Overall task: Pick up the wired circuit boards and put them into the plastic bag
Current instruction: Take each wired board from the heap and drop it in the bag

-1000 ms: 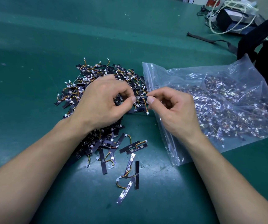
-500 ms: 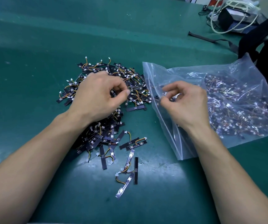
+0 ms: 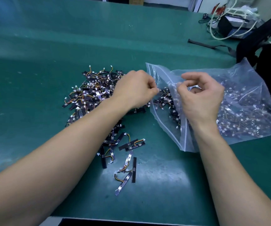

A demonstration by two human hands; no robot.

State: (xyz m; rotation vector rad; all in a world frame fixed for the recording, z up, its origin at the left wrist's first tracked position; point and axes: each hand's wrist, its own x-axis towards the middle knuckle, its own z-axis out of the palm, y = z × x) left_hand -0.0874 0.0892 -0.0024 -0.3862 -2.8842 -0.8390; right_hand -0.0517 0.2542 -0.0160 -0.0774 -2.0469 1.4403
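wired circuit boards heaped loose on green surface, more inside plastic bag just right of the heap. we see right hand pinching the bag's upper film, mouth lifted open. left hand curled tight at bag rim; blurry there, we cannot tell what it pinches, maybe the rim.

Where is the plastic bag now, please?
In the head view, the plastic bag lies right of the circuit board pile, its mouth between the left hand and right hand.
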